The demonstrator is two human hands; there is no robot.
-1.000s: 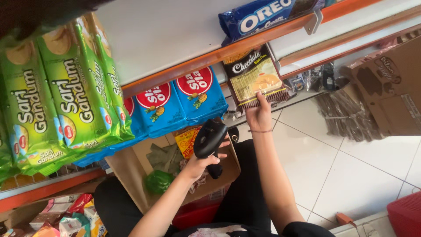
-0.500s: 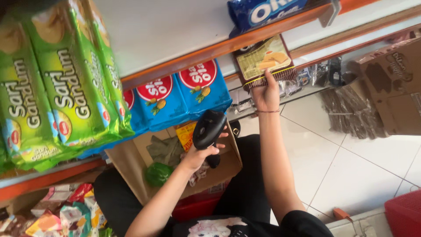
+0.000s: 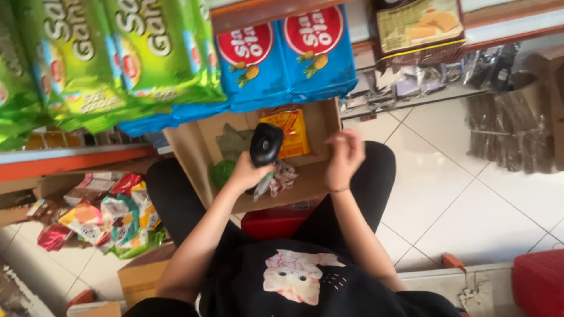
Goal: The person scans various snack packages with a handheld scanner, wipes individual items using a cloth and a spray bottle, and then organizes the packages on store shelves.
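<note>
My left hand [image 3: 248, 174] grips a black handheld scanner [image 3: 265, 144], held over an open cardboard box [image 3: 191, 154] that rests on my lap. Inside the box lie an orange snack packet [image 3: 292, 131], green packets [image 3: 230, 154] and a small crumpled wrapper [image 3: 283, 176]. My right hand [image 3: 344, 157] hovers over the box's right side, fingers loosely curled, holding nothing. A brown-and-yellow biscuit packet [image 3: 418, 28] sits on the shelf above.
Green biscuit packs [image 3: 106, 58] and blue biscuit packs [image 3: 288, 56] hang over the orange shelf edge. Loose snack packets [image 3: 100, 217] lie in a box at left. Dark packets [image 3: 505, 123] stand at right on white floor tiles. A red crate [image 3: 537, 285] sits bottom right.
My right hand has come down from the brown-and-yellow packet on the shelf to above the box, empty. The view has tilted downward; the scanner hand stays over the box.
</note>
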